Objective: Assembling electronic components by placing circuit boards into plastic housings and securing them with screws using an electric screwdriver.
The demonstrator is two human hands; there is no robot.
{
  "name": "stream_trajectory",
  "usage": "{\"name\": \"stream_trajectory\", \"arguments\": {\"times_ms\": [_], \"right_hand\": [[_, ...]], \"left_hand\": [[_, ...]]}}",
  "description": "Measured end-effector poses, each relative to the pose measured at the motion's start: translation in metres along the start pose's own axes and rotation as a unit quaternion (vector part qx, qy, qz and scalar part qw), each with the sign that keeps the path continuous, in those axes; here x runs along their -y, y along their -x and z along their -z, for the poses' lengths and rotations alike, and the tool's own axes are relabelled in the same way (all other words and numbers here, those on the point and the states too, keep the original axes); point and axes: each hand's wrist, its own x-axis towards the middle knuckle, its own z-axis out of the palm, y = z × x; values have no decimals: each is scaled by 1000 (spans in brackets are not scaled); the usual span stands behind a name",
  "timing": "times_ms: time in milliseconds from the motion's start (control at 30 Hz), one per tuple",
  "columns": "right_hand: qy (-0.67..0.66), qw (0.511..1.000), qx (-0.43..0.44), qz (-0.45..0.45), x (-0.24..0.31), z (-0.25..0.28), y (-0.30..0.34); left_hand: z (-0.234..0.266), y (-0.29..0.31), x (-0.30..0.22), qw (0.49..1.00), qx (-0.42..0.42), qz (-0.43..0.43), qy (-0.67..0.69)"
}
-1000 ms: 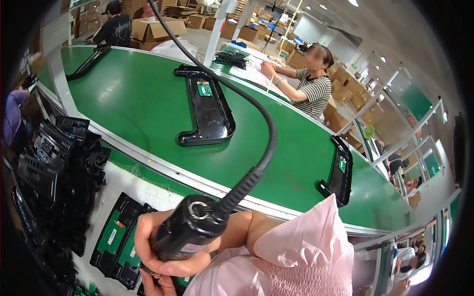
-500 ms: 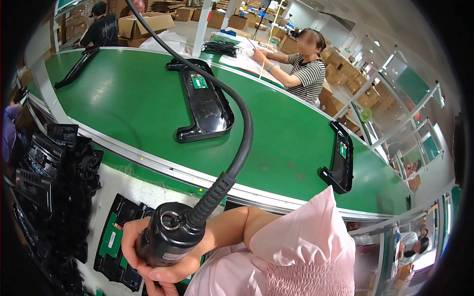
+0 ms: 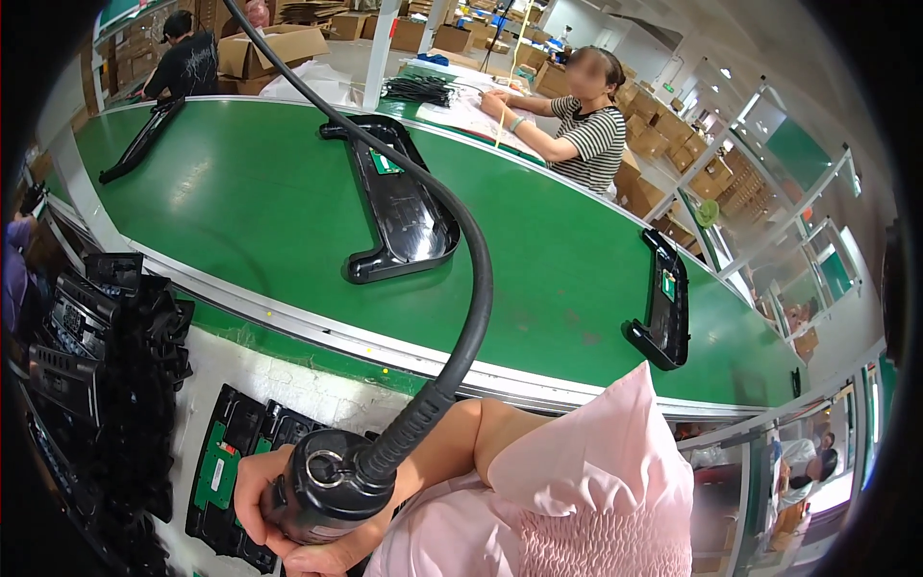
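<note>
A black electric screwdriver (image 3: pixel 332 486) with a ring on its top is gripped tightly by the right hand (image 3: pixel 351 546), and its tip is hidden. The left hand cannot be made out, so its grip cannot be told. Black plastic cases (image 3: pixel 229 412) with green circuit boards (image 3: pixel 219 473) are seen just beside the screwdriver on a white tabletop (image 3: pixel 308 370). Black shells (image 3: pixel 411 216) are spread along a green belt (image 3: pixel 548 250), and black parts (image 3: pixel 96 337) are piled at the left.

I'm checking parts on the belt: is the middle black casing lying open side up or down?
Open side up: the black casing shows its hollow inside and rim, with a green circuit board within.
</note>
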Motion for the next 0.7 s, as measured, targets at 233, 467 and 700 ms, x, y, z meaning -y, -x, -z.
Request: {"name": "stream_trajectory", "arguments": {"times_ms": [233,467,700], "right_hand": [[29,995,-30,86,9,-7,-5],[-105,994,-28,-20,6,1,7],[-11,1000,-8,-11,-9,7,12]], "left_hand": [[-99,-72,110,910,-292,21,-294],[-110,0,97,860,-335,-33,-383],[-102,12,82,902,-261,20,-343]]}}
